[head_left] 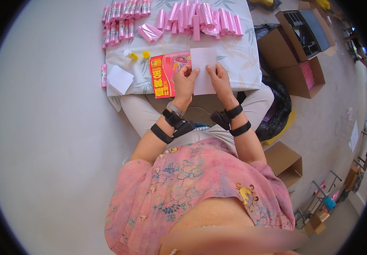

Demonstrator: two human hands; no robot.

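Note:
A white sheet of paper (203,59) stands between my two hands above the table's near edge. My left hand (185,81) pinches its left edge between thumb and fingers, and my right hand (220,80) grips the right edge the same way. Just left of it lies a flat pink and red printed packet (161,76), partly covered by my left hand and the sheet. Farther left are an uncapped glue stick (130,55) and a yellow cap (146,54), apart from each other. White paper sheets (120,79) rest in a small stack at the table's left corner.
Pink film rolls (192,19) are piled at the table's back, with labelled rolls (122,15) beside them. A single roll (103,75) lies on the left edge. On the right floor stand cardboard boxes (279,42) and a black bag (279,106); another box (284,163) sits nearer.

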